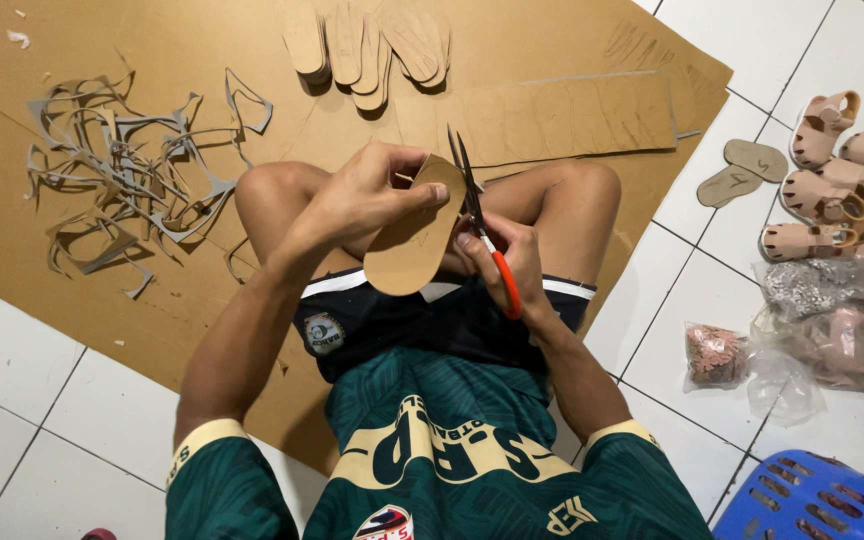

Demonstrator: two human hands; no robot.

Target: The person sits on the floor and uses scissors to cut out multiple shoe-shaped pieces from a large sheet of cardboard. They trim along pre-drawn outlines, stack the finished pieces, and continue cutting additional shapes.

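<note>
My left hand (367, 195) grips a brown cardboard sole-shaped cutout (410, 240) over my lap, fingers wrapped over its top edge. My right hand (514, 262) holds scissors (474, 205) with orange handles; the blades point up along the cutout's right edge near its rounded tip. I sit cross-legged with both knees on a large brown cardboard sheet (112, 320) that covers the white tiled floor.
A stack of cut soles (367, 45) lies at the top of the sheet, beside a strip with traced outlines (572, 118). Tangled offcut scraps (122, 170) lie at left. At right are two loose insoles (742, 170), pink sandals (842, 190), plastic bags (812, 330) and a blue basket (812, 500).
</note>
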